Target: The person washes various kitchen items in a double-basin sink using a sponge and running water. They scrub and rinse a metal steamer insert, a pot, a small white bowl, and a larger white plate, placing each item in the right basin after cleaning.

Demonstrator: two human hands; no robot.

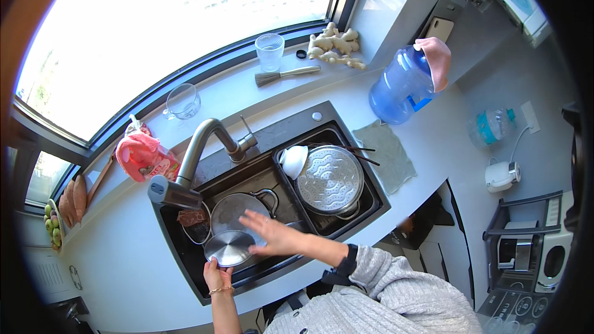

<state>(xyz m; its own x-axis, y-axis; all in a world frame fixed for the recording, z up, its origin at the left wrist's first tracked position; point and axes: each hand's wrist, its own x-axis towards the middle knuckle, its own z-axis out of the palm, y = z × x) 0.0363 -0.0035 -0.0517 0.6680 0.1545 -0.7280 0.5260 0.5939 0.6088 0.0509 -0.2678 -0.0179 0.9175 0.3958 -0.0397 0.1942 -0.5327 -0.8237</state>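
Observation:
My left hand (218, 274) pinches the near rim of a shiny round metal dish or lid (228, 248) over the left basin of a dark double sink (172, 236). My right hand (274, 236) is spread, palm down, at the dish's right side; whether its thumb touches the rim I cannot tell. Beneath, a metal pot (232, 211) with a loop handle stands in the basin. To its left is a small container holding something reddish-brown (191, 218). The faucet (195, 148) arches over the basin's far left. A steamer insert with holes (329, 178) and a white bowl (294, 161) fill the right basin.
Chopsticks (366, 149) jut over the right basin's rim, beside a grey-green cloth (387, 155). A large blue water jug (399, 88) stands behind. Along the sill are a glass mug (184, 102), a ribbed glass (269, 53), a brush (287, 74), ginger (335, 46) and a pink package (146, 155).

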